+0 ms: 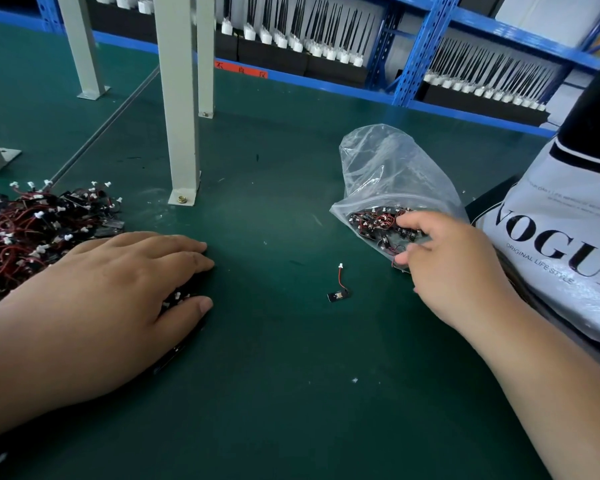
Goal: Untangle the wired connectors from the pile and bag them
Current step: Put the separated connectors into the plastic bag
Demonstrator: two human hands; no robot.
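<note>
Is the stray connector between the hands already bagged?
No, the single wired connector lies on the green mat, outside the plastic bag.

Tangled connector pile (32, 233) lies left, part-filled clear bag (388, 171) right, loose connector (338, 294) between.

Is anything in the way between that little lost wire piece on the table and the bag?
No, nothing visible. Only bare green mat lies between the loose connector and the bag. The right hand is at the bag's mouth, beside that path.
</note>
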